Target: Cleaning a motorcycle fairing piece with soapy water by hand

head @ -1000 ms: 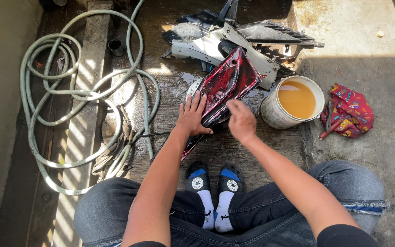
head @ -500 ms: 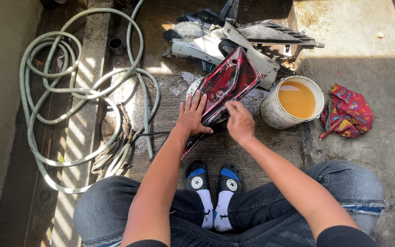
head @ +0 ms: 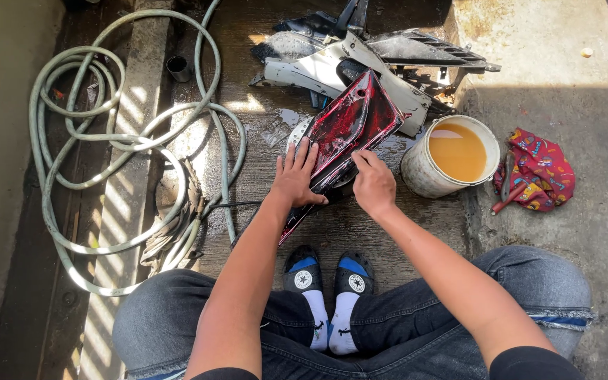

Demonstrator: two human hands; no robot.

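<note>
At the centre of the frame a glossy red panel (head: 350, 130) lies on wet concrete. The left hand (head: 297, 176) presses flat on its lower edge, fingers spread; the right hand (head: 373, 184) is clenched against it. A bucket (head: 427, 176) of orange liquid stands right

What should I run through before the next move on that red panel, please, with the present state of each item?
1. Left hand flat on the red panel: ok.
2. Right hand at the panel's lower edge, fingers bent onto it: ok; whether it holds anything, cannot tell.
3. Bucket upright beside the right hand, holding orange liquid: ok.
4. Hose coiled to the left, apart from both hands: ok.
5. Ground under the panel wet: not ok for footing.
6. Grey panels piled behind, touching the red one's far end: cannot tell if stable.
</note>
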